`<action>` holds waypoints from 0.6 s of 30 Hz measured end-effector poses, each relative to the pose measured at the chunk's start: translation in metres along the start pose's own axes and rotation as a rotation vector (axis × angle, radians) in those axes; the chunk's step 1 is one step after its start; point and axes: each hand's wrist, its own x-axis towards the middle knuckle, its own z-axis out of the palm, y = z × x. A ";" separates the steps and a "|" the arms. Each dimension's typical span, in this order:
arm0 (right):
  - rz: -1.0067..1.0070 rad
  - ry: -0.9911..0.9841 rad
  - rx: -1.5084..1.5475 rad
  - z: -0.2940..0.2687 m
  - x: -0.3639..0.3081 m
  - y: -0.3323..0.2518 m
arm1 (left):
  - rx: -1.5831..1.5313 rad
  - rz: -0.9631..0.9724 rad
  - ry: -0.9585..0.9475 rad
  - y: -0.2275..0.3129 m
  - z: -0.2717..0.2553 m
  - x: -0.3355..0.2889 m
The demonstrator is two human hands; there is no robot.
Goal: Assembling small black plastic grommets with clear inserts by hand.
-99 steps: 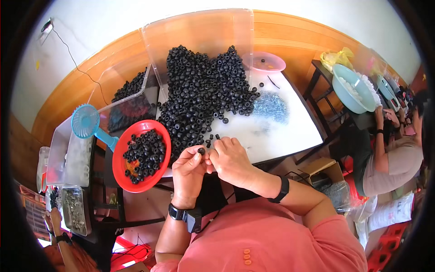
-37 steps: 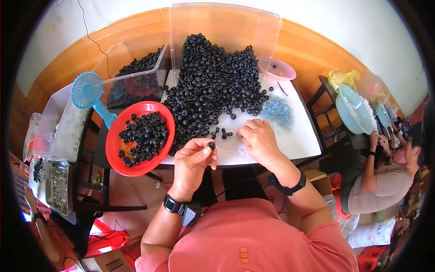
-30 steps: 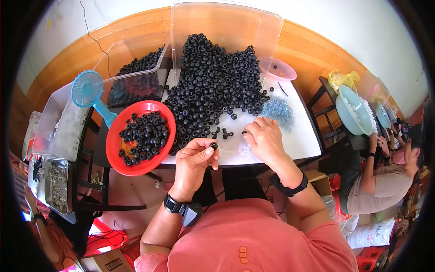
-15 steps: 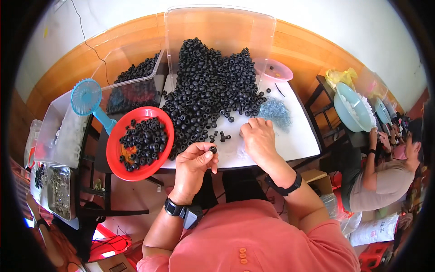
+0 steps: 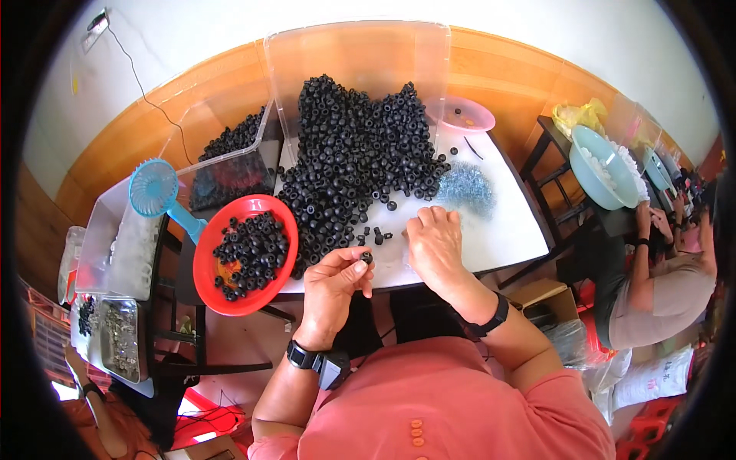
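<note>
A small black rubber piece (image 5: 367, 257) sits pinched in the left hand (image 5: 333, 284) over the bench (image 5: 506, 230) edge, the right hand (image 5: 434, 244) pressing loosely curled nearby, while the red bowl (image 5: 211, 285) looks part-filled and the big pile (image 5: 353, 157) remains.

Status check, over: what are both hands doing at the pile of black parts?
Left hand pinching one small black part. Right hand flat on white table, empty. Nothing between hands and pile.
</note>
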 end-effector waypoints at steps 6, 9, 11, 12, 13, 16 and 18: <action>0.007 -0.050 0.141 -0.008 -0.002 0.003 | 0.128 -0.009 0.014 0.004 0.016 0.000; -0.068 -0.084 0.143 -0.009 0.001 0.006 | 0.178 0.017 -0.021 0.004 0.024 0.004; -0.149 -0.108 0.103 -0.007 0.003 0.008 | 0.191 0.027 -0.042 0.000 0.023 0.008; -0.150 -0.108 0.103 -0.007 0.005 0.009 | 0.185 -0.004 -0.031 -0.003 0.020 0.013; -0.165 -0.129 0.133 -0.008 0.007 0.011 | 0.180 -0.036 -0.020 -0.006 0.017 0.016; -0.198 -0.173 0.189 -0.007 0.013 0.019 | 0.179 -0.056 -0.052 -0.004 0.012 0.014; -0.216 -0.196 0.215 -0.007 0.015 0.020 | 0.169 -0.066 -0.062 -0.002 0.010 0.014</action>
